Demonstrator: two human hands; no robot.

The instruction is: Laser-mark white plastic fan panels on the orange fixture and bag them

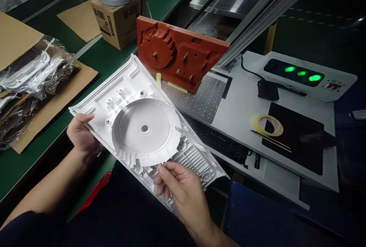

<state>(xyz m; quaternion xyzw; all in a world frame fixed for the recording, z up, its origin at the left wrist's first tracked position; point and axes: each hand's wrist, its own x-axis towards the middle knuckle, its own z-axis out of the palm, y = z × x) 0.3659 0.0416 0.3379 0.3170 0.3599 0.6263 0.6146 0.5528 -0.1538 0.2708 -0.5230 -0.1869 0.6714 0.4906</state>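
Fingers of the right hand (183, 189) are pinched on the near edge of the white moulded panel (143, 132), the left hand (81, 132) curled around its far-left edge, so it is kept tilted, ribbed side up, above the lap beside the red fixture (177, 54).

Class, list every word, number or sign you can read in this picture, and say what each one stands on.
"M-1000": printed twice on the cardboard box, on two faces.
"CE" mark: low on the same box.
Box side label: too small to read.
Red print on the tape roll and the control panel: blurred.
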